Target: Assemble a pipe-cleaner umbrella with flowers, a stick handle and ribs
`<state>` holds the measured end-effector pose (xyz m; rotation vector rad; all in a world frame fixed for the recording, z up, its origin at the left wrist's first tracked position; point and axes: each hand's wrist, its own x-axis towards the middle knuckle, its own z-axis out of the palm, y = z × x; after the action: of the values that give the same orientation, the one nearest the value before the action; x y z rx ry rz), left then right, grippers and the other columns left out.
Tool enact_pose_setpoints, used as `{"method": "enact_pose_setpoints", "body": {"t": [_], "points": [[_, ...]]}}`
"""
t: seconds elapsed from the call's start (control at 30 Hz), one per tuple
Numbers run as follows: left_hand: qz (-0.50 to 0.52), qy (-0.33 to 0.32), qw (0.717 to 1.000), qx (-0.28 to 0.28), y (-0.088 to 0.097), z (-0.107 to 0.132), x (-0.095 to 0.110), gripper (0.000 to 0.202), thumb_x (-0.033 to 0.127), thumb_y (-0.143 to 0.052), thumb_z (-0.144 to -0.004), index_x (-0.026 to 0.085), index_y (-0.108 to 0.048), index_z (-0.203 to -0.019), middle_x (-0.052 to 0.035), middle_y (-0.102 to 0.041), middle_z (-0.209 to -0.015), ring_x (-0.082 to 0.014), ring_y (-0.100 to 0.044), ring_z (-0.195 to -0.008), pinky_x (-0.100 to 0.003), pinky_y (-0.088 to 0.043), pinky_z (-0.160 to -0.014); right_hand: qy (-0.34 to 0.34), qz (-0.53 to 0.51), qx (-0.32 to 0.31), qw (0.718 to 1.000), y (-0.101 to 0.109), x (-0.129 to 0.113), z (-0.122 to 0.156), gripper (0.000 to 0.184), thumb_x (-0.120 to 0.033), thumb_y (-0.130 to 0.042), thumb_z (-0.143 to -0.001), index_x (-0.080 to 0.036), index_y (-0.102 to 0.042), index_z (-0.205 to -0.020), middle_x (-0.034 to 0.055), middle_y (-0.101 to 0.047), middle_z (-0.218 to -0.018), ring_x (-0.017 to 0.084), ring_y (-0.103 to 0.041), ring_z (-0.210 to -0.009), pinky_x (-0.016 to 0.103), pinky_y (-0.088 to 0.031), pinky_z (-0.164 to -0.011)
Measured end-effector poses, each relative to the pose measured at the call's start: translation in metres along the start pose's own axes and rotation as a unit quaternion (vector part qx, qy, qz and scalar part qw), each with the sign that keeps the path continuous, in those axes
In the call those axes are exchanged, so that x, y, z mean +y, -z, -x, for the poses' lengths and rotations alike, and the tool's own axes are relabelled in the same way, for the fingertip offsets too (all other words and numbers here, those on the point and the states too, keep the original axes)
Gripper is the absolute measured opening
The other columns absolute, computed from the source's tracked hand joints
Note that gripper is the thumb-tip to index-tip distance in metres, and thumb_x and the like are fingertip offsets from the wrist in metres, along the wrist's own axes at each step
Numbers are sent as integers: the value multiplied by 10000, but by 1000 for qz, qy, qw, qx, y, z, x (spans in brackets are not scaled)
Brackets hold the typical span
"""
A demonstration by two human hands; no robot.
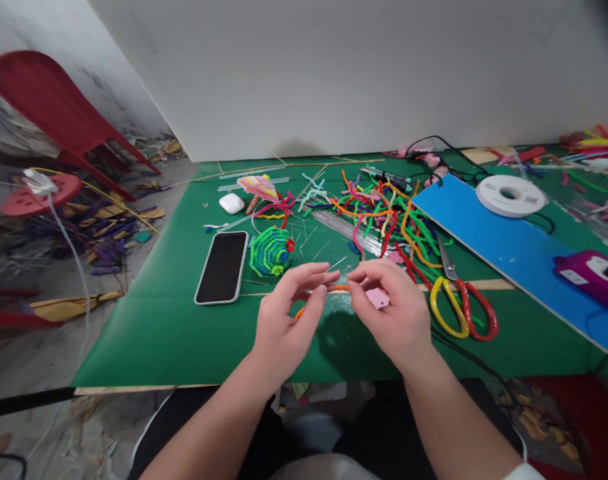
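Note:
An orange pipe cleaner (341, 287) spans the small gap between my two hands, just above the green table. Thumb and fingers of my right hand (391, 307) are closed on one end of it. My left hand (289, 313) pinches it further along, and another orange stretch shows below that palm. Close against my right palm is a small pink piece (377, 298) with a dark dot; whether I hold it or it lies on the table, I cannot tell. Just beyond my left hand sits a green and blue striped pipe-cleaner cone (271, 252) with a red flower.
A phone (222, 268) and a white earbud case (231, 203) lie to the left. Tangled pipe cleaners (379, 207) cover the back middle. Scissors (454, 293) rest by my right hand. A blue board (504, 247) bears a white spool (511, 196) and a purple glue-gun-like device (591, 277).

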<state>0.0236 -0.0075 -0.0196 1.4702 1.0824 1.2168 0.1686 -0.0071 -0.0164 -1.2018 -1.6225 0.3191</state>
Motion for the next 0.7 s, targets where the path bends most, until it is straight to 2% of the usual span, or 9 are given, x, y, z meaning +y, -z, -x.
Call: {"method": "enact_pose_setpoints", "body": {"t": [0.07, 0.17, 0.2, 0.27, 0.33, 0.4, 0.5, 0.57, 0.7], "points": [[-30, -33, 998, 48, 7, -4, 0, 222, 195, -533, -835, 212, -574, -1052, -43, -695, -957, -166, -663, -858, -261, -527, -726, -35, -29, -11, 999, 0, -1, 0, 125, -79, -547, -770, -200, -557, -797, -4, -588, -787, 106, -594, -690, 202, -501, -533], [-99, -79, 977, 169, 31, -15, -2, 222, 216, -527, -828, 201, -577, -1044, -43, -688, -923, -167, -659, -841, -273, -536, -688, -82, -74, -23, 994, 1, 1, -1, 111, -95, -536, -774, -207, -534, -777, -7, -554, -788, 113, -594, -694, 203, -503, -500], [-130, -78, 968, 201, 42, -20, -4, 233, 227, -510, -832, 203, -573, -1054, -44, -684, -922, -173, -654, -867, -279, -537, -691, -92, -86, -27, 992, 1, 3, 0, 105, -104, -539, -776, -209, -532, -778, -8, -547, -789, 114, -594, -694, 209, -510, -507], [-205, -56, 952, 223, 67, -29, -11, 264, 217, -483, -826, 210, -574, -1073, -50, -672, -973, -182, -636, -928, -294, -536, -724, -110, -104, -37, 988, 3, 6, 0, 87, -129, -550, -783, -214, -535, -793, -10, -538, -801, 108, -588, -673, 226, -524, -535], [-314, -37, 927, 202, 89, -35, -19, 318, 146, -478, -779, 214, -600, -1065, -46, -658, -1027, -186, -629, -921, -315, -527, -760, -136, -116, -51, 983, 5, 9, 1, 62, -165, -555, -799, -222, -540, -816, -10, -539, -825, 95, -576, -632, 231, -518, -530], [-412, -16, 903, 123, 104, -40, -26, 427, 108, -458, -748, 224, -582, -1140, -49, -625, -1135, -204, -611, -960, -360, -503, -829, -165, -127, -59, 976, 6, 11, 4, 31, -204, -550, -817, -229, -543, -833, -6, -549, -840, 93, -571, -620, 233, -509, -525], [-469, -25, 882, 17, 108, -44, -35, 486, 105, -444, -745, 179, -536, -1216, -80, -577, -1230, -233, -532, -1112, -407, -409, -966, -189, -146, -59, 969, 6, 14, 6, 20, -239, -545, -831, -235, -547, -851, -2, -568, -836, 95, -570, -626, 244, -512, -557], [-450, -9, 893, 0, 106, -45, -38, 471, 145, -462, -758, 167, -529, -1223, -93, -577, -1227, -239, -523, -1118, -419, -396, -971, -192, -153, -57, 968, 5, 15, 7, 25, -247, -550, -830, -231, -548, -849, 1, -574, -832, 92, -566, -622, 246, -513, -571], [-265, 110, 958, 14, 100, -47, -42, 487, 265, -548, -746, 149, -518, -1219, -101, -637, -1080, -227, -587, -983, -391, -462, -858, -192, -157, -59, 967, 3, 15, 7, 51, -252, -556, -823, -214, -545, -855, 8, -577, -825, 91, -568, -611, 232, -512, -543]]}}
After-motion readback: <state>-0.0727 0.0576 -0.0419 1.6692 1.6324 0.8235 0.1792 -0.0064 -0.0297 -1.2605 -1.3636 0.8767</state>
